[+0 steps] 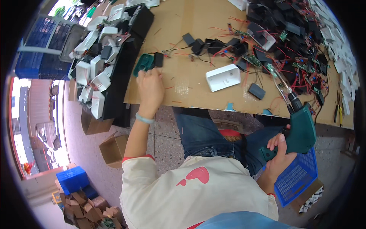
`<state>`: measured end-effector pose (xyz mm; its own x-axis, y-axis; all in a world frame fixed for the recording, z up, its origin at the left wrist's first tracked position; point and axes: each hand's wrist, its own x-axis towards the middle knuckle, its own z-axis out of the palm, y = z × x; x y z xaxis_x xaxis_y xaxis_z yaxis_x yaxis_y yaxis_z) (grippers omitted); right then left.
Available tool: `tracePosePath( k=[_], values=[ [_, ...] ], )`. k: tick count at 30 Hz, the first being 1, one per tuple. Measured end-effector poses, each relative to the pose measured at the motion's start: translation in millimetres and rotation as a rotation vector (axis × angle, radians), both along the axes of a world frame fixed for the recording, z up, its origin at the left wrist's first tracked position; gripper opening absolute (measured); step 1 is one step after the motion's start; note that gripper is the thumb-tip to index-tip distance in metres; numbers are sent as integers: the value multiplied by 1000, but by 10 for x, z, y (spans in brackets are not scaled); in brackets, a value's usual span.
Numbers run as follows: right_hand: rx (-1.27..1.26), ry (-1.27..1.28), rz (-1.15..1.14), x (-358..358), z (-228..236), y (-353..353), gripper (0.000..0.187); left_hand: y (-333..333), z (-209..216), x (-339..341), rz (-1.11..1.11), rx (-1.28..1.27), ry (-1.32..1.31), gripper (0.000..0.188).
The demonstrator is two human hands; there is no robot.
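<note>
My right hand [280, 150] is wrapped around the grip of a green soldering gun [303, 129]. Its long thin metal tip points up and left, ending by a small green circuit board in the pile of parts. My left hand [150, 87] rests at the table's left side with fingers curled together at the lower edge of a small dark green tray [145, 62]; what they pinch, if anything, is hidden. A black rectangular block [158, 60] lies just beyond those fingers. Between my hands sit an open white plastic housing [223, 78] and another black block [256, 91].
Black cases with red wires and circuit boards [282, 57] heap up at the right. White housings [93, 68] fill a black bin [124, 63] at the left. Pliers [338, 110] lie near the right edge. A blue basket [299, 177] and a cardboard box [114, 150] stand below.
</note>
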<state>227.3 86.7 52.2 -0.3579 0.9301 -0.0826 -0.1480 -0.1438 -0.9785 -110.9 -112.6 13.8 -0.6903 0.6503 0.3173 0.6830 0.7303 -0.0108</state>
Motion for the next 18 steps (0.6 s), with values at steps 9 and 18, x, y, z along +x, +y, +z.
tracePosePath(
  k=[9, 18],
  values=[
    [39, -55, 121, 141, -168, -13, 33, 288, 241, 751, -204, 441, -114, 9],
    [46, -191, 272, 161, -349, -74, 36, 1120, 64, 1281, -262, 399, -120, 11]
  ],
)
